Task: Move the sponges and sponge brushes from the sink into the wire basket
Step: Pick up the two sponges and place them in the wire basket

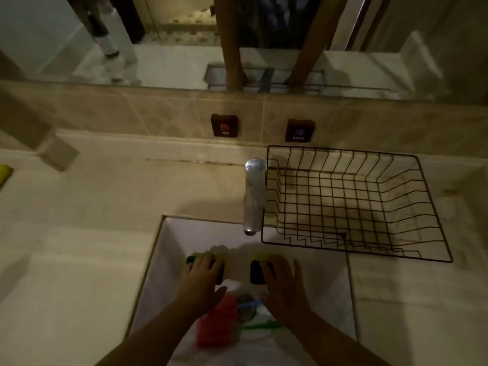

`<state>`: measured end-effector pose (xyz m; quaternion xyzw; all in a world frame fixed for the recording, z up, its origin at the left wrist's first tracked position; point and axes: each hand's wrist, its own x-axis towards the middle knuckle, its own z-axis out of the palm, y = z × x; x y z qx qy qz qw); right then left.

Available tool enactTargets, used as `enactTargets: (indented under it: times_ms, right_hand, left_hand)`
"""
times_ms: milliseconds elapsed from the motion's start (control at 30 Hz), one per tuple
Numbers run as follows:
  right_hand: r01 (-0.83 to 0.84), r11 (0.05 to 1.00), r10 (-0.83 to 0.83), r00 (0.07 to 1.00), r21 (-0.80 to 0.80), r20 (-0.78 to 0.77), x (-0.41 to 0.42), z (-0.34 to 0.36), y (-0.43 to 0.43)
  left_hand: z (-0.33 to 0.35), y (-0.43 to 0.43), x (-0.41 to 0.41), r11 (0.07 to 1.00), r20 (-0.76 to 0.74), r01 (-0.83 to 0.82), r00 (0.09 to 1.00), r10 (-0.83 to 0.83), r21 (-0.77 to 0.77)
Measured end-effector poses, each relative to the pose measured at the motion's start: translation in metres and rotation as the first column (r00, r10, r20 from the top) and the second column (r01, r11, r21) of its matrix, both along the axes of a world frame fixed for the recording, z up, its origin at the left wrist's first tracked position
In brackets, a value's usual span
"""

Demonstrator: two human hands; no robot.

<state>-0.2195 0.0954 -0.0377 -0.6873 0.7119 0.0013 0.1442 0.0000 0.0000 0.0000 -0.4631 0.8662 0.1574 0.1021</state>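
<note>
Sink (169, 260): left hand (203, 276) and right hand (282, 283) spread flat, each on a dark sponge; wire basket (351, 202) on table, empty.

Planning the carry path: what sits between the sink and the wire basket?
Head view: nothing separates them. The wire basket overhangs the sink rim; the faucet stands at its left edge.

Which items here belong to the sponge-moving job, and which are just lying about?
Job: dark sponge under left hand; dark sponge under right hand; red sponge; brush with blue handle; green-edged item, unclear; sink; wire basket, empty.

Lying about: faucet; hot/cold plaques; yellow object on counter.
</note>
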Motion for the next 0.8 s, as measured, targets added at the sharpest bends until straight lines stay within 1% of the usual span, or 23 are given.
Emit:
enactTargets:
  times_ms: [33,133,300,400,500,667,800]
  right_hand:
    - [0.007,1.000,-0.007,1.000,0.000,0.000,-0.001,-0.006,-0.003]
    - [0.042,0.999,-0.043,0.999,0.024,0.033,-0.001,-0.010,-0.007]
    - [0.032,0.998,-0.034,0.998,0.045,0.044,0.009,-0.027,-0.013]
    - [0.085,0.994,-0.090,0.993,0.067,0.074,0.015,-0.036,-0.011]
    - [0.101,0.994,-0.103,0.992,0.037,0.071,0.022,-0.044,-0.006]
    - [0.124,0.992,-0.122,0.991,-0.028,0.061,0.028,-0.058,-0.001]
    - [0.144,0.989,-0.141,0.987,-0.042,0.082,0.029,-0.057,-0.005]
  left_hand:
    - [-0.003,-0.002,0.001,1.000,0.029,-0.009,1.000,0.008,0.028]
    - [-0.015,-0.006,0.008,0.999,0.066,-0.028,0.997,0.030,-0.039]
    - [-0.039,-0.016,0.021,1.000,0.092,0.010,0.996,-0.011,0.009]
    - [-0.051,-0.016,0.023,0.998,0.078,0.033,0.996,-0.037,0.050]
    - [-0.064,-0.012,0.026,0.997,0.044,0.041,0.998,-0.044,0.060]
    - [-0.081,-0.005,0.028,1.000,-0.032,0.026,0.999,-0.025,0.015]
    - [-0.080,-0.007,0.019,0.999,-0.019,-0.032,0.999,0.032,-0.015]
